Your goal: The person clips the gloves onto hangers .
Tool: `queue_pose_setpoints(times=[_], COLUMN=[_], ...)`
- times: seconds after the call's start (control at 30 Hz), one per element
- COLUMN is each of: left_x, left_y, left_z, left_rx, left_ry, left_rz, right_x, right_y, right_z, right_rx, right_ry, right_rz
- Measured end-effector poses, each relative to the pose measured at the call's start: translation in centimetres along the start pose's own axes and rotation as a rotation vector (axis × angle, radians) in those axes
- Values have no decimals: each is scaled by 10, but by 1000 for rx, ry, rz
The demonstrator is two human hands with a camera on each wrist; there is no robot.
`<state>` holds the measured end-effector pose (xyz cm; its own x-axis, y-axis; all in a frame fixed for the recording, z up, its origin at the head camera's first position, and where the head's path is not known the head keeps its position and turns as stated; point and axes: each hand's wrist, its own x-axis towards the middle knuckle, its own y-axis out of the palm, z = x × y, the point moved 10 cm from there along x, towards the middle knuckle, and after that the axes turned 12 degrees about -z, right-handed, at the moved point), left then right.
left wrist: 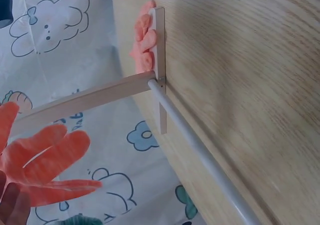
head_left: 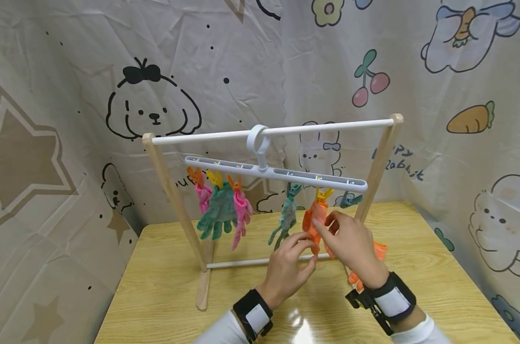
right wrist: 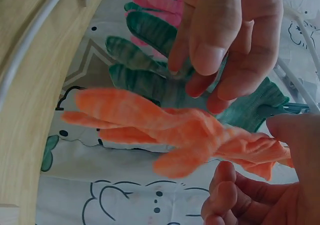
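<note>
An orange knitted glove (head_left: 318, 216) hangs from a yellow clip (head_left: 323, 194) on a grey-white hanger (head_left: 268, 172). Around its lower part is my left hand (head_left: 286, 270); in the right wrist view its fingers (right wrist: 217, 40) are loosely bent, with a gap above the glove. My right hand (head_left: 352, 243) is at the glove's other side. Its thumb and fingers stand apart around the cuff, without a visible pinch. Left of the orange glove, a green glove (head_left: 288, 215) hangs from a dark green clip. A bluish clip (head_left: 350, 199) at the hanger's right end holds nothing.
Pink gloves (head_left: 243, 210) and another green glove (head_left: 218, 210) hang at the hanger's left end. A wooden rack (head_left: 169, 191) with white rods carries the hanger. Loose orange gloves (left wrist: 145, 42) lie by the rack's right foot on the wooden table (head_left: 157, 286).
</note>
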<state>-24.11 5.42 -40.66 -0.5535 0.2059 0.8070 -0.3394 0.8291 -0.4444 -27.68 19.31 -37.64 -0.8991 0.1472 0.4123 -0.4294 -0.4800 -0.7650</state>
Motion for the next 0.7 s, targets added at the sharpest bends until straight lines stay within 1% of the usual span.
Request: queue_pose_setpoints(times=[0.3,0.47,0.6,0.7], left_x=[-8,-14,-18,-22], left_y=[1,2,1,0], left_z=[4,9,11,14], left_rx=[-1,4,13,14], left_ry=[-19,-35,-42,-63], left_rz=[13,36,36,41], right_x=[-10,-14,-19,-23], right_y=[12,17,24,29], right_z=[-11,-17,-21,-25], right_rx=[-8,-14,-14,-5], right_ry=[25,32,35,37], right_rz=[30,30,39,42])
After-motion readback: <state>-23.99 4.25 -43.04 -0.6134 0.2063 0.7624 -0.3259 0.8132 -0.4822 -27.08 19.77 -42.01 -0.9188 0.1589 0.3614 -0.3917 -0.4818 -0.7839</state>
